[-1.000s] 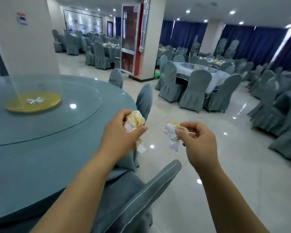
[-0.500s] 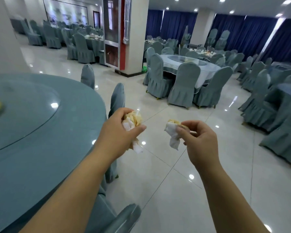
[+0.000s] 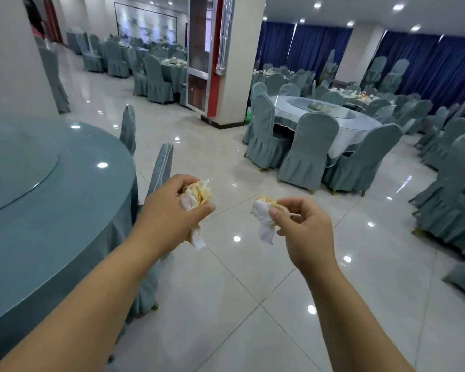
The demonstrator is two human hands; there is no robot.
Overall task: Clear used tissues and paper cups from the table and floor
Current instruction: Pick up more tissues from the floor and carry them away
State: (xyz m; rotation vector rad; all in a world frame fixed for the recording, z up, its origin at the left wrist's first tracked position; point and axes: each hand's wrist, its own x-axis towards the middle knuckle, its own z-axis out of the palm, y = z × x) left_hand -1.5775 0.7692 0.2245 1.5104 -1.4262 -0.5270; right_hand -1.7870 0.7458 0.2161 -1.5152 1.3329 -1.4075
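Crumpled tissues (image 3: 196, 196) in raised hands (image 3: 304, 232)

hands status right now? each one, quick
Left hand: closed, grip on a crumpled yellow-stained tissue wad.
Right hand: closed, grip on a smaller crumpled tissue.

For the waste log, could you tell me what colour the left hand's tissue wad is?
White with yellowish stains, seen in the head view: tissue wad.

Bare forearms, sleeveless, unadorned hands (image 3: 169, 213)
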